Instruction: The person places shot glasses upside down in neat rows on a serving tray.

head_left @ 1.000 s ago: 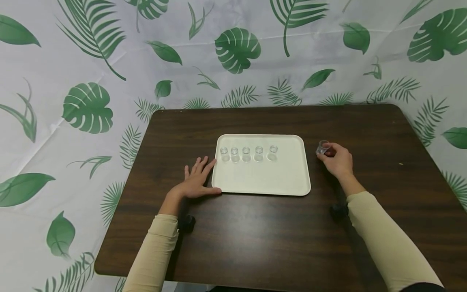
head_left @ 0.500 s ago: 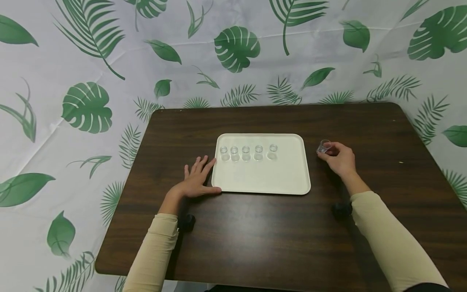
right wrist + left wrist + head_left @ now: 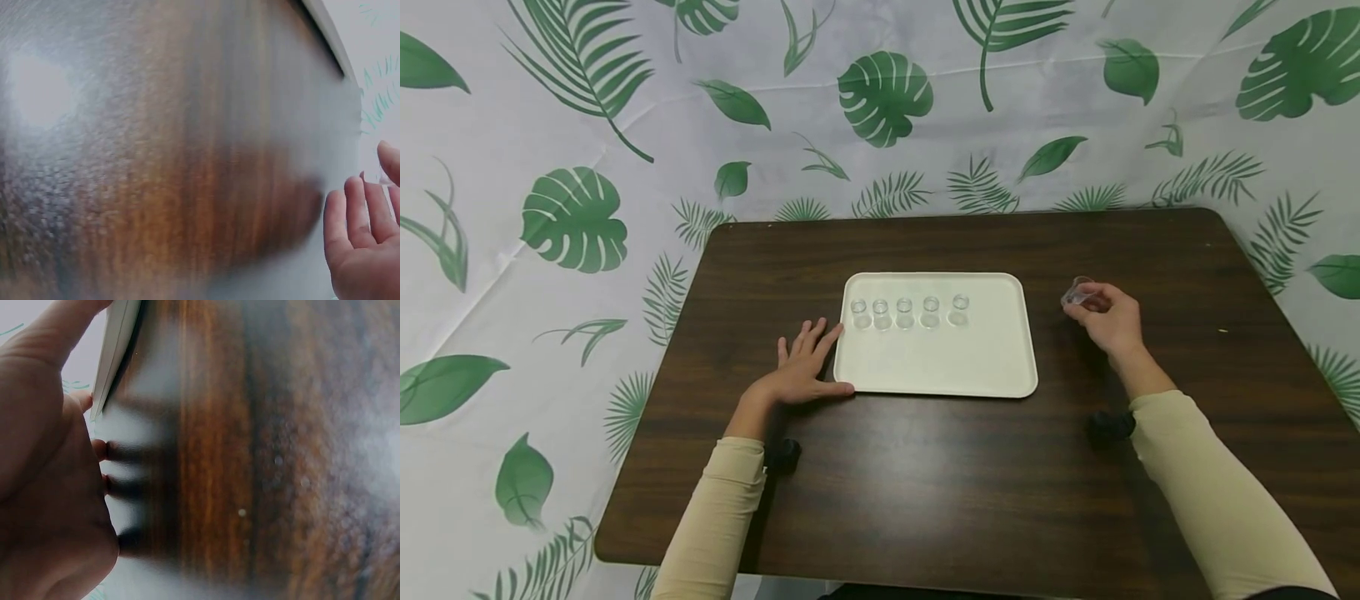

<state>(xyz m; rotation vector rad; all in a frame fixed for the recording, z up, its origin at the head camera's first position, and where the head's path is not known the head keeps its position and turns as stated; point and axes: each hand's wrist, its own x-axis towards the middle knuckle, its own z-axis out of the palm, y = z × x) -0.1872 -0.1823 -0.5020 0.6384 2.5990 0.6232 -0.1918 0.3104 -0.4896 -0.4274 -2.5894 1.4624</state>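
A small clear cup (image 3: 1077,292) is pinched between the thumb and fingers of my right hand (image 3: 1112,321), tilted, right of the tray. Only a sliver of that cup shows past the fingers in the right wrist view. My left hand (image 3: 801,375) lies with fingers spread at the left side of the cream tray (image 3: 940,362). Its thumb and index finger touch the tray's edge. On the tray's far half, several similar clear cups (image 3: 904,312) stand in a row. The left wrist view shows the palm (image 3: 50,462) beside the tray's rim (image 3: 115,356).
A dark brown wooden table (image 3: 925,483) carries the tray. Behind it and to the left hangs a white cloth (image 3: 790,158) with green leaf prints. A tiny pale speck (image 3: 1223,331) lies on the table at the right.
My right hand has moved a little to the right and away from me, and the cup in it has tipped over more. The left hand and the tray have stayed put.
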